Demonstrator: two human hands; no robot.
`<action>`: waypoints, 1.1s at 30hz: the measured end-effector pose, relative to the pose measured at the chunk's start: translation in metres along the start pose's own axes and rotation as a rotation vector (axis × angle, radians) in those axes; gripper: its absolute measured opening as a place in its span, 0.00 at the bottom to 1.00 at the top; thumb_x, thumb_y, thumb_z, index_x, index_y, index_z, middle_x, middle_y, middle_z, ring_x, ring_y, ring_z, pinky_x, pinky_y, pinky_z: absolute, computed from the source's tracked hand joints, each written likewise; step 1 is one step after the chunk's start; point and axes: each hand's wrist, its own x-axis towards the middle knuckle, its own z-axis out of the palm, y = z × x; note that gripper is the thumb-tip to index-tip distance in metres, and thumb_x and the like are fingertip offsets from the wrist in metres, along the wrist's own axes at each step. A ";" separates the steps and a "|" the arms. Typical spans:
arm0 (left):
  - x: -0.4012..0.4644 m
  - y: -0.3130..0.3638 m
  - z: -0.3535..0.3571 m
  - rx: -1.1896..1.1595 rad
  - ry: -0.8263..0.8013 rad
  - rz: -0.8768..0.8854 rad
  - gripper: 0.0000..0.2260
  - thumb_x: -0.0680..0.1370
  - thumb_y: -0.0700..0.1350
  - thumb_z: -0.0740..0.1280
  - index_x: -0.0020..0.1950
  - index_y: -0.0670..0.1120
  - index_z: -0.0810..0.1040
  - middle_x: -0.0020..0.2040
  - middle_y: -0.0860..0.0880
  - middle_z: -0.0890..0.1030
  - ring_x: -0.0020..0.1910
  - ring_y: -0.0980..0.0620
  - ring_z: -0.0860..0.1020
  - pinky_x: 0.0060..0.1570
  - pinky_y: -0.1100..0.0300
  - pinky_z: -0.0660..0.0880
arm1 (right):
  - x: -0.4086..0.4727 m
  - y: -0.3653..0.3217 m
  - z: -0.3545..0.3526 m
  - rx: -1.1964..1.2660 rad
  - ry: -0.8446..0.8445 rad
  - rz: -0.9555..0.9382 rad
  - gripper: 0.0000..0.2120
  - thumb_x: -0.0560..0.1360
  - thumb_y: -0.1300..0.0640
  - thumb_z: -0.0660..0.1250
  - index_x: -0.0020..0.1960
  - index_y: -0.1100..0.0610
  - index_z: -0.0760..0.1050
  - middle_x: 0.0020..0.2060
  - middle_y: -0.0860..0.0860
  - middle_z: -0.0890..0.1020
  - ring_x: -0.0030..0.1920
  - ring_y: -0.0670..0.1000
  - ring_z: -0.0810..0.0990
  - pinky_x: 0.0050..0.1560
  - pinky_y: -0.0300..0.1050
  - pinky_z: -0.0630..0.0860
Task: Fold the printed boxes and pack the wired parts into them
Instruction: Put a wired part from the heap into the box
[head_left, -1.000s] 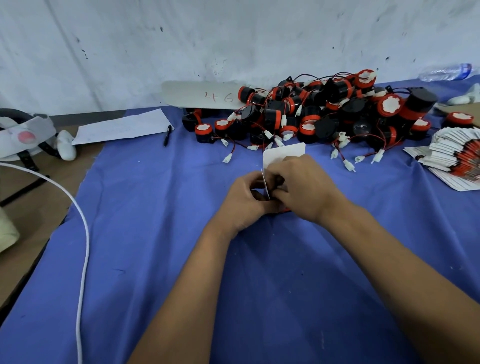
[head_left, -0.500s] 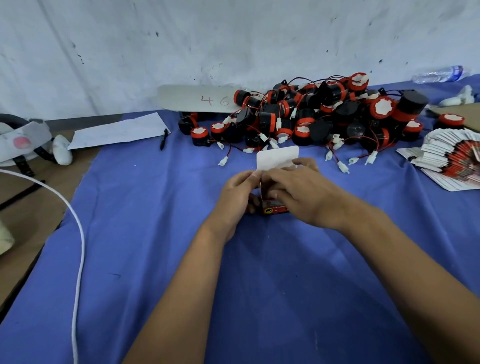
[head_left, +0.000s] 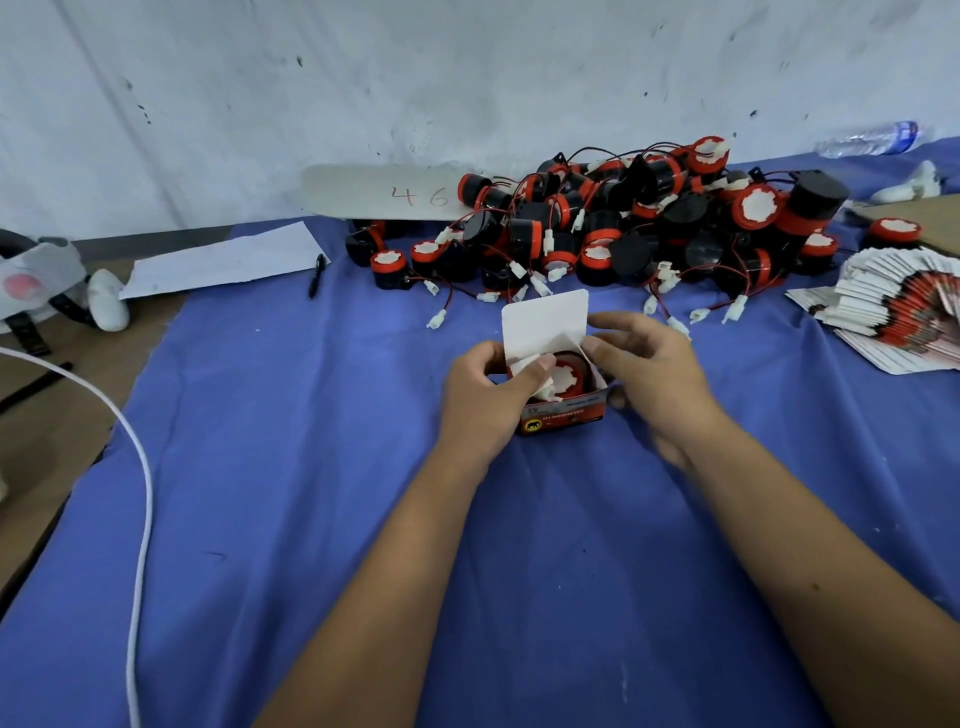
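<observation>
Since half a second ago, the printed box (head_left: 563, 410) has been opened out, its white lid flap (head_left: 545, 325) raised. A wired part (head_left: 566, 375) is seated inside. The left side flap is pinched by the left hand (head_left: 491, 395); the right wall is apparently gripped by the right hand (head_left: 649, 374). Closing remains.

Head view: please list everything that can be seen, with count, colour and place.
printed box: one, red and white, centre, lid up, one part inside
wired parts: many, black and red, piled by the wall
flat boxes: a stack, white and red, right edge
cloth: one, blue, over the table
paper sheet: one, white, left rear
pen: one, black, beside the sheet
cable: one, white, left
bottle: one, clear, right rear
left hand: holds the box, thumb on a flap
right hand: holds the box's right side
</observation>
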 end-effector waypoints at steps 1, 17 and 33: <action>0.000 0.000 0.000 -0.006 0.002 0.003 0.10 0.77 0.49 0.76 0.55 0.46 0.84 0.50 0.52 0.87 0.51 0.53 0.85 0.55 0.47 0.82 | 0.000 0.001 0.000 0.043 -0.072 0.010 0.12 0.78 0.59 0.72 0.61 0.53 0.80 0.53 0.53 0.85 0.39 0.46 0.84 0.31 0.38 0.75; -0.001 0.006 -0.019 -0.072 -0.155 -0.053 0.07 0.80 0.50 0.71 0.51 0.47 0.83 0.38 0.56 0.85 0.33 0.64 0.80 0.29 0.71 0.71 | -0.025 -0.010 0.012 -0.718 0.190 -0.892 0.20 0.75 0.45 0.72 0.61 0.56 0.75 0.60 0.54 0.69 0.60 0.51 0.66 0.62 0.35 0.61; -0.005 0.009 -0.012 0.011 -0.039 -0.026 0.11 0.82 0.51 0.66 0.41 0.49 0.79 0.35 0.56 0.80 0.34 0.55 0.77 0.32 0.61 0.72 | -0.029 -0.015 0.005 -0.875 0.040 -0.958 0.04 0.75 0.52 0.73 0.45 0.51 0.85 0.38 0.42 0.82 0.47 0.50 0.74 0.56 0.46 0.59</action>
